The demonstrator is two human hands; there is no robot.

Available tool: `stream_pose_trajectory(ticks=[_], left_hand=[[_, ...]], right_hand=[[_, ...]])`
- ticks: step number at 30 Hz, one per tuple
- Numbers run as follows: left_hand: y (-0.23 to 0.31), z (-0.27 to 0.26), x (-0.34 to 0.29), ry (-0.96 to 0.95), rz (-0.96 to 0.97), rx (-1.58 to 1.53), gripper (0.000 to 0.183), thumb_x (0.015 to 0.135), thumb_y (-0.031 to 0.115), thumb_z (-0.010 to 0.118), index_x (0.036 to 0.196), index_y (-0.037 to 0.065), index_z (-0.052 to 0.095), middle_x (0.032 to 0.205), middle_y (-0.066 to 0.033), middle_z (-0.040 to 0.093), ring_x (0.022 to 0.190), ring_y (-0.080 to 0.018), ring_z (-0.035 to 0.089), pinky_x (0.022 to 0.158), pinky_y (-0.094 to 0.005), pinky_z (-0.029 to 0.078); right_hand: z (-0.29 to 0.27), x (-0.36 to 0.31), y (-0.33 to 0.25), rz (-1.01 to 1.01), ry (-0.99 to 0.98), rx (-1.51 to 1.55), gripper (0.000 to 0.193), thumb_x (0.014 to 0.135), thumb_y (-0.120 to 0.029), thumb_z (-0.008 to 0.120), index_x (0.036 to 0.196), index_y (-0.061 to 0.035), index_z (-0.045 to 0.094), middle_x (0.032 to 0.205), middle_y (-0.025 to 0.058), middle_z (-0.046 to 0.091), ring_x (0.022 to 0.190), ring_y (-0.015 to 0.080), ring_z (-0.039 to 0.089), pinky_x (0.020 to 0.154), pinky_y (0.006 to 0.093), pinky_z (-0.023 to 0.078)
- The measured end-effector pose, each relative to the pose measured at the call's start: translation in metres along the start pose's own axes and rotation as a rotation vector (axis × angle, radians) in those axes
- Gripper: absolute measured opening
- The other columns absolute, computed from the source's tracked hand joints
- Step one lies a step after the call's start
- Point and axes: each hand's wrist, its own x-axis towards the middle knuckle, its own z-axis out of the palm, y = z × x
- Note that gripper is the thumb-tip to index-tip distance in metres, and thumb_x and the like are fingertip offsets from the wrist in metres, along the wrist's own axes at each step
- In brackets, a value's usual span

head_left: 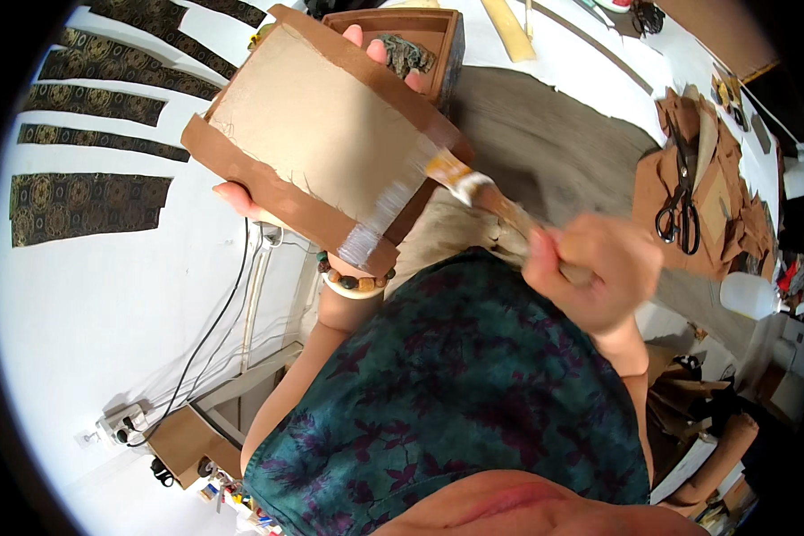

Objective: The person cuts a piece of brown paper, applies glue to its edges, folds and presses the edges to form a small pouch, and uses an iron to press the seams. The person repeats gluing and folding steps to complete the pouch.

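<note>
My left hand (pixel 241 202) holds up a rectangular, box-like piece (pixel 304 116) from beneath. Its thumb shows at the near left edge and fingertips curl at the far edge. The piece has a pale cream middle with frayed threads and brown strips along its borders. White, wet-looking streaks (pixel 373 228) run across its near right end. Closed around a wooden handle, my right hand (pixel 598 268) grips a flat brush (pixel 491 196). The bristles are whitish and blurred by motion, at the piece's right edge; I cannot tell whether they touch it.
Beyond the piece stands an open brown box (pixel 447 54) with a crumpled dark cloth (pixel 406 54) inside. Black scissors (pixel 679 196) lie on brown scraps (pixel 715 232) at right, near a whitish plastic jug (pixel 749 295). Patterned dark strips (pixel 89 207) lie against the white surface at left.
</note>
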Motion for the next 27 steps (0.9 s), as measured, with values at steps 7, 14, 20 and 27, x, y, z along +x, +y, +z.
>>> stream_pose_trajectory(ticks=[7,14,20,27], left_hand=[[0.007,0.004,-0.007,0.057,-0.060,0.400,0.057,0.093,0.062,0.041,0.115,0.010,0.048,0.104,-0.0106,0.057,0.087,-0.0225,0.050,0.074,-0.0411,0.040],[0.056,0.066,0.070,0.044,0.296,-0.189,0.066,0.090,0.066,0.041,0.121,0.008,0.044,0.111,-0.0138,0.053,0.095,-0.0259,0.048,0.079,-0.0442,0.039],[0.093,0.103,0.120,0.009,0.475,-0.436,0.076,0.086,0.070,0.040,0.127,0.006,0.039,0.118,-0.0169,0.049,0.103,-0.0293,0.046,0.085,-0.0472,0.037],[0.112,0.118,0.140,0.001,0.578,-0.517,0.088,0.082,0.075,0.040,0.134,0.004,0.034,0.127,-0.0206,0.044,0.111,-0.0332,0.044,0.092,-0.0506,0.035]], right_hand=[[0.014,-0.002,-0.004,0.010,0.000,0.096,0.028,0.066,-0.001,0.081,0.066,-0.0085,0.054,0.055,0.0044,0.055,0.043,0.0183,0.052,0.040,0.0255,0.041],[0.014,0.002,-0.016,-0.036,0.009,0.146,0.027,0.065,0.000,0.081,0.070,-0.0084,0.056,0.056,0.0043,0.055,0.043,0.0189,0.051,0.041,0.0267,0.042],[0.023,0.004,-0.017,-0.021,0.009,0.240,0.020,0.065,0.004,0.076,0.071,-0.0062,0.060,0.057,0.0067,0.058,0.044,0.0180,0.052,0.042,0.0268,0.040],[0.026,0.008,-0.024,-0.031,0.100,0.401,0.024,0.067,0.002,0.079,0.074,-0.0067,0.057,0.051,0.0041,0.050,0.039,0.0194,0.046,0.038,0.0268,0.037]])
